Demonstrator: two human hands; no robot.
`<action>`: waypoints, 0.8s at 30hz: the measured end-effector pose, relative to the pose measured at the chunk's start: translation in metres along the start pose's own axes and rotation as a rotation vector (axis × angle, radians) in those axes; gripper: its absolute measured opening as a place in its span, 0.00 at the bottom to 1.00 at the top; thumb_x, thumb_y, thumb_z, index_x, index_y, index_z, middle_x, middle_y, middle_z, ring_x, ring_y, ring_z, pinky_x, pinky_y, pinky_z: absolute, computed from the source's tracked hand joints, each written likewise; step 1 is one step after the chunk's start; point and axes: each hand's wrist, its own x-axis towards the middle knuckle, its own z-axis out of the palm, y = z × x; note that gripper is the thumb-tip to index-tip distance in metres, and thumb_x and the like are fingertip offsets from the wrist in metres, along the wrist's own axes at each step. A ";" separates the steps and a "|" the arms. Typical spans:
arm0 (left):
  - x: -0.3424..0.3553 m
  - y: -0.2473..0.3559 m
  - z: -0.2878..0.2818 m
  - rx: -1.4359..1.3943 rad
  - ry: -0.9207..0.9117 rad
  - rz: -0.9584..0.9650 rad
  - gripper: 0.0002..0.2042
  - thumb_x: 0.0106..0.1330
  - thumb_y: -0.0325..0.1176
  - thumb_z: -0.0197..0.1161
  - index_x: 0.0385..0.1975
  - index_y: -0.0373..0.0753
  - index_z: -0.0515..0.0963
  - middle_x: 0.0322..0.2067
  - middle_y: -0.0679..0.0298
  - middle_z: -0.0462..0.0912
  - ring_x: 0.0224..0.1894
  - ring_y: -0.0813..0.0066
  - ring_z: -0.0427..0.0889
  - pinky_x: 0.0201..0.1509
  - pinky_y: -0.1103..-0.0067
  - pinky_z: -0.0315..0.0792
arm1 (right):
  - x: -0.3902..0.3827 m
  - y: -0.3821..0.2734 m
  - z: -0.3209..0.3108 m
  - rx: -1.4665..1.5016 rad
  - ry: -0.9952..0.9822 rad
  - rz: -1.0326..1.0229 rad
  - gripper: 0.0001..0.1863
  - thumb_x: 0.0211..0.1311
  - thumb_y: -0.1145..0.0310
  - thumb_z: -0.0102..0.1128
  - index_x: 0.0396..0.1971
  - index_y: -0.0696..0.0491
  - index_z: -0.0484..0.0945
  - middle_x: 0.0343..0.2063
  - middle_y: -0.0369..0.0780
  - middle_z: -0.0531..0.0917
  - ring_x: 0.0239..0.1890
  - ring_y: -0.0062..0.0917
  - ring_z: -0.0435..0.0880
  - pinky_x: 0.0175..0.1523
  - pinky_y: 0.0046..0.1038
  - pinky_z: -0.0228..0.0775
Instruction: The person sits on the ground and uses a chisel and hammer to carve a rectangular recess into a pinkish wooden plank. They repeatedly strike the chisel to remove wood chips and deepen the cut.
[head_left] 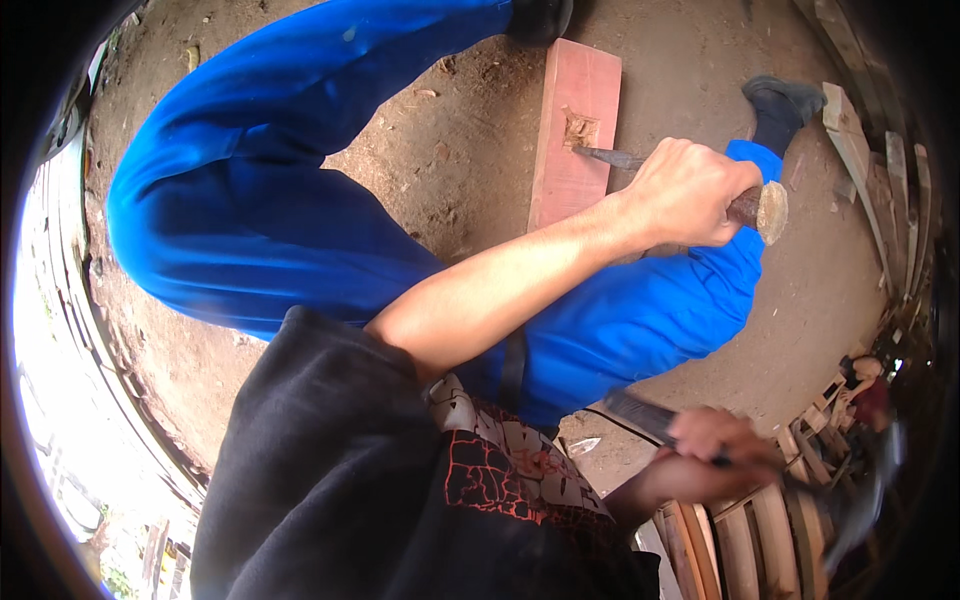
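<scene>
My left hand (690, 190) is closed around the handle of a chisel (612, 158). The chisel lies nearly level in the picture, its pale, worn handle end sticking out past my fist. Its metal tip touches the edge of a rough, splintered recess cut in a reddish wooden block (560, 200). My left forearm crosses over the block's near end and hides it. Lower right, my right hand (722, 440) grips the dark handle of a hammer (640, 410). Motion smears the hammer's head, off to the right of that hand.
My legs in blue trousers (270, 200) flank the block on the dirt floor (430, 130), a dark shoe (785, 100) to its right. Wooden boards (770, 540) are stacked at lower right, with more timber (860, 180) at upper right. Another person (868, 390) is at the right edge.
</scene>
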 end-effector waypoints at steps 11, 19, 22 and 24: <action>-0.008 0.002 0.009 -0.005 -0.094 0.004 0.12 0.43 0.32 0.66 0.31 0.41 0.79 0.21 0.57 0.82 0.27 0.52 0.83 0.29 0.62 0.76 | -0.012 0.002 -0.009 -0.466 0.010 0.252 0.25 0.78 0.46 0.35 0.26 0.50 0.61 0.12 0.33 0.63 0.10 0.16 0.60 0.13 0.20 0.55; -0.020 0.003 0.005 -0.022 -0.231 0.150 0.11 0.42 0.32 0.65 0.28 0.42 0.76 0.19 0.60 0.80 0.24 0.55 0.82 0.24 0.64 0.74 | -0.009 -0.008 0.002 -0.433 0.213 0.409 0.26 0.78 0.44 0.37 0.27 0.52 0.62 0.12 0.34 0.61 0.09 0.16 0.58 0.13 0.20 0.55; -0.053 0.005 0.012 -0.044 -0.347 0.248 0.11 0.42 0.33 0.66 0.28 0.44 0.76 0.19 0.65 0.76 0.22 0.62 0.79 0.22 0.67 0.72 | -0.020 -0.003 -0.011 -0.448 0.236 0.415 0.26 0.77 0.43 0.37 0.27 0.51 0.62 0.11 0.33 0.60 0.08 0.16 0.58 0.13 0.20 0.55; -0.070 0.003 0.018 -0.016 -0.270 0.363 0.10 0.46 0.34 0.66 0.29 0.44 0.77 0.20 0.68 0.75 0.22 0.68 0.77 0.22 0.71 0.69 | -0.026 0.001 -0.016 -0.427 0.268 0.451 0.26 0.78 0.44 0.37 0.27 0.51 0.62 0.11 0.34 0.61 0.08 0.16 0.58 0.12 0.20 0.55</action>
